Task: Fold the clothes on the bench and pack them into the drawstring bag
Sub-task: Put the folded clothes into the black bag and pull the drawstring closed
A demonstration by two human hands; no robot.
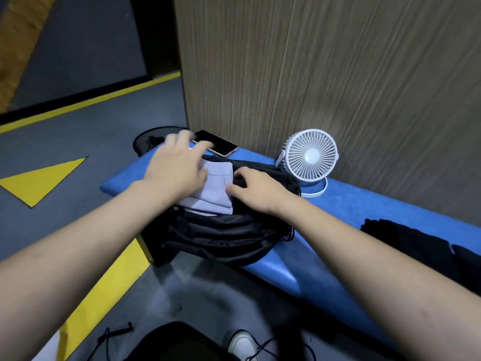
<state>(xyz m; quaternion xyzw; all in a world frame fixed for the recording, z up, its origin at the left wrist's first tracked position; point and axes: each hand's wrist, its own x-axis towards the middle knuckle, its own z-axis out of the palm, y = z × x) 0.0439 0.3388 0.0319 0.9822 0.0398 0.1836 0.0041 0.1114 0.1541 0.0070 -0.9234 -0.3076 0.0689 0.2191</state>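
A folded pale lilac garment lies in the mouth of the black drawstring bag, which sits on the left end of the blue bench. My left hand rests flat on the garment's left side, fingers spread and blurred. My right hand grips the black bag fabric at the garment's right edge. A dark garment lies on the bench at the right.
A small white desk fan stands on the bench against the wood-grain wall. A black phone lies at the bench's far left end. A black mesh bin stands on the floor behind it. A white shoe shows below.
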